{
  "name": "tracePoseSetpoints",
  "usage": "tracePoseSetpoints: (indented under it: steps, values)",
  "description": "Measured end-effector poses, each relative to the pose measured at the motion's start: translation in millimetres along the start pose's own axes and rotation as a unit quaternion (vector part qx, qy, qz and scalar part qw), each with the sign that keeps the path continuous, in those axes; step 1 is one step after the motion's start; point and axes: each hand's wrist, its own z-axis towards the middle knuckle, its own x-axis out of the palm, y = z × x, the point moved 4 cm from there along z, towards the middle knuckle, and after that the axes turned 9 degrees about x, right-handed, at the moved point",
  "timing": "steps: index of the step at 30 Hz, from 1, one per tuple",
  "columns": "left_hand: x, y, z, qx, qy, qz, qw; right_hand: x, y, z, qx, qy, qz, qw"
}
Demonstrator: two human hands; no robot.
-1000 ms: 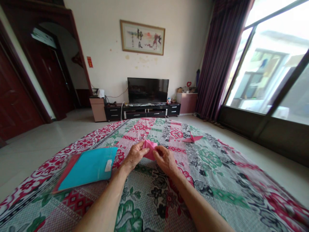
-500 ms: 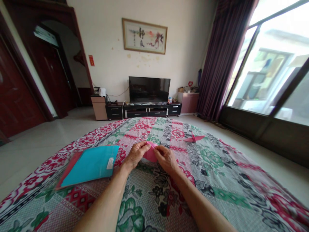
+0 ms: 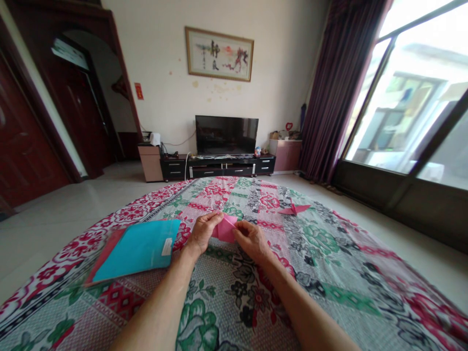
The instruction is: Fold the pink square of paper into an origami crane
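Observation:
A small folded piece of pink paper (image 3: 225,229) is held up between both hands, above the patterned cloth. My left hand (image 3: 204,232) pinches its upper left edge between thumb and fingers. On the right side, the thumb and fingers of my right hand (image 3: 250,239) are closed on the paper's right edge. A narrow fold runs slantwise across the paper's upper right. Beyond my right hand, a folded pink paper figure (image 3: 294,210) with pointed ends rests on the cloth.
Left of my hands, a clear packet with blue paper (image 3: 137,248) and some red paper lies on the round table's floral cloth (image 3: 321,302). Farther off are a television (image 3: 226,135) on a low cabinet, a purple curtain (image 3: 329,97) and a window at the right.
My left hand has shifted slightly left along the pink paper. More of the paper's face and a slanting fold now show between the hands.

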Motion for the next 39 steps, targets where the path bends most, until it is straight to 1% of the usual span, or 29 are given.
tracePoseSetpoints:
  steps: [3, 6, 10, 11, 13, 14, 15, 16, 18, 19, 20, 22, 24, 27, 29, 31, 35, 39]
  values:
    - [-3.4, 0.4, 1.9, -0.005, -0.035, -0.041, 0.999, 1.3, -6.6, 1.9, 0.006, 0.012, 0.006, 1.0]
    - [-5.2, 0.4, 3.2, -0.011, -0.062, -0.071, 0.995, 1.9, -8.3, 2.2, 0.012, 0.022, 0.005, 1.0]
    - [-4.1, -0.4, 3.5, -0.016, -0.065, -0.092, 0.993, 0.4, -5.4, 2.1, 0.039, 0.015, -0.002, 0.999]
    - [-3.5, -0.7, 3.5, -0.017, -0.062, -0.094, 0.993, -0.6, -4.6, 2.4, 0.047, 0.004, 0.008, 0.999]
    - [-2.5, -1.4, 3.3, -0.016, -0.06, -0.096, 0.993, -2.4, -3.9, 3.0, 0.067, -0.014, 0.063, 0.996]
    - [-2.1, -1.8, 3.3, -0.015, -0.06, -0.096, 0.993, -2.3, -3.8, 3.2, 0.08, -0.012, 0.105, 0.991]
    - [-1.6, -2.2, 3.2, -0.015, -0.059, -0.095, 0.994, -1.1, -3.4, 3.3, 0.092, 0.005, 0.147, 0.985]
    - [-1.1, -2.5, 3.2, -0.014, -0.056, -0.093, 0.994, 0.8, -2.5, 3.2, 0.103, 0.031, 0.183, 0.977]
    - [0.2, -3.0, 3.0, -0.015, -0.047, -0.084, 0.995, 4.4, 0.9, 1.9, 0.119, 0.088, 0.216, 0.965]
    - [0.7, -3.3, 2.7, -0.016, -0.042, -0.081, 0.996, 4.4, 2.4, 1.1, 0.126, 0.095, 0.218, 0.963]
    - [1.2, -3.4, 2.4, -0.019, -0.036, -0.078, 0.996, 3.7, 3.5, 0.3, 0.134, 0.093, 0.219, 0.962]
    - [2.2, -3.6, 1.1, -0.028, -0.017, -0.081, 0.996, 0.9, 4.0, -1.1, 0.151, 0.072, 0.222, 0.961]
    - [3.7, -3.0, -1.1, -0.05, 0.015, -0.076, 0.996, -1.7, 2.9, -1.7, 0.163, 0.045, 0.239, 0.956]
    - [5.5, -0.2, -5.1, -0.096, 0.062, -0.035, 0.993, -4.3, -1.4, -1.1, 0.168, -0.007, 0.281, 0.945]
    - [6.4, 1.2, -6.9, -0.11, 0.081, 0.0, 0.991, -3.6, -4.7, -0.2, 0.172, -0.028, 0.305, 0.936]
    - [6.5, 1.8, -7.4, -0.109, 0.081, 0.028, 0.99, -1.3, -7.2, 0.8, 0.177, -0.028, 0.318, 0.931]
    - [5.6, 2.8, -6.9, -0.103, 0.065, 0.06, 0.991, 3.1, -9.4, 2.2, 0.184, 0.011, 0.324, 0.928]
    - [5.0, 4.0, -6.7, -0.092, 0.078, 0.087, 0.989, 2.3, -13.6, 3.2, 0.187, 0.034, 0.324, 0.927]
